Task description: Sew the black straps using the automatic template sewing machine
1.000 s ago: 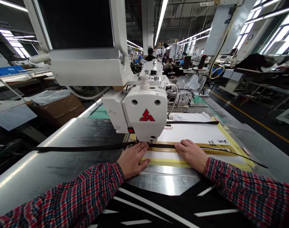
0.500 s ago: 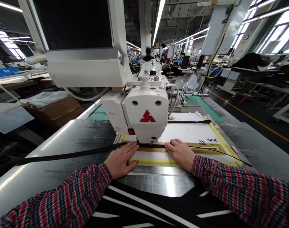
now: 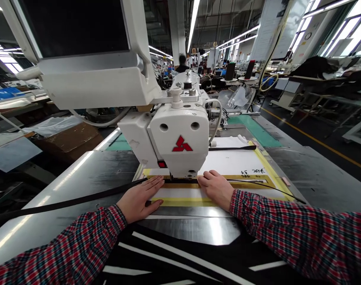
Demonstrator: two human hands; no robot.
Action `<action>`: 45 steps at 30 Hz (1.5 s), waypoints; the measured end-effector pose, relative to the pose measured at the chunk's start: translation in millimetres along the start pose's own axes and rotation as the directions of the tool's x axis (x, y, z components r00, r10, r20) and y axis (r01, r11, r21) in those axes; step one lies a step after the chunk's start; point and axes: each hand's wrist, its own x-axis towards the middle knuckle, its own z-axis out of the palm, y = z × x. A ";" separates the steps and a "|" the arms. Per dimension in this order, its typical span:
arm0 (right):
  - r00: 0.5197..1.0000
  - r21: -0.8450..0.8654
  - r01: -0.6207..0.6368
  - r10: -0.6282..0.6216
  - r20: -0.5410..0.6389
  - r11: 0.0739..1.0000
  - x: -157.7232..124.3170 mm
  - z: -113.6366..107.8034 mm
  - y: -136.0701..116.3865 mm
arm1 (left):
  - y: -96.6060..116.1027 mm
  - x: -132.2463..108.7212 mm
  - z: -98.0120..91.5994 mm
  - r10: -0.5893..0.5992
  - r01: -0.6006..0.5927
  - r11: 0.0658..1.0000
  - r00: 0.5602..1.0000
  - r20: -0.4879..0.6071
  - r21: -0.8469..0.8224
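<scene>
A long black strip comes in from the left and runs along a slot in the sewing template, white with yellow edging, beneath the sewing machine's white head. My left hand lies flat, fingers extended, over the strip just left of the needle area. Right of it, my right hand has bent fingers closed together and pressed on the strip; its fingertips are partly hidden. From there a thin black cord trails right across the template. Another black strip lies farther back.
A dark screen in a white housing overhangs the left side. Metal table surface extends on both sides. Black-and-white striped fabric is in front of me. Thread cones stand behind, and a cardboard box sits left.
Both hands, the strip and the template have shifted slightly left under the machine head. The view has also moved a little. Both hands keep the same pose.
</scene>
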 end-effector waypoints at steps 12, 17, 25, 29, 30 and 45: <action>0.930 0.465 -0.367 0.317 0.184 0.806 -30.0 -12.5 73.0 | 70.1 25.2 -11.1 -0.005 0.008 0.998 0.998 0.055 -0.056; 0.981 0.198 -0.193 0.184 0.062 0.961 -46.5 -10.5 51.6 | 117.7 89.9 9.6 -0.068 0.066 0.989 0.998 -0.009 -0.136; 0.998 -0.032 -0.065 0.065 0.022 0.997 -76.7 2.3 54.9 | 113.6 104.6 20.8 -0.062 0.061 0.997 0.998 -0.019 -0.051; 0.998 -0.051 -0.058 0.059 0.022 0.997 -74.4 3.5 53.2 | 124.9 120.5 24.0 -0.014 0.011 0.995 0.999 -0.038 -0.100; 0.998 -0.049 -0.057 0.058 0.023 0.997 -73.0 2.6 52.9 | 128.7 125.9 26.0 0.003 -0.009 0.994 0.999 -0.051 -0.113; 0.990 -0.054 -0.037 0.044 0.138 0.998 -80.1 -5.0 59.4 | 132.0 133.1 29.1 0.077 -0.088 0.976 0.995 -0.064 -0.198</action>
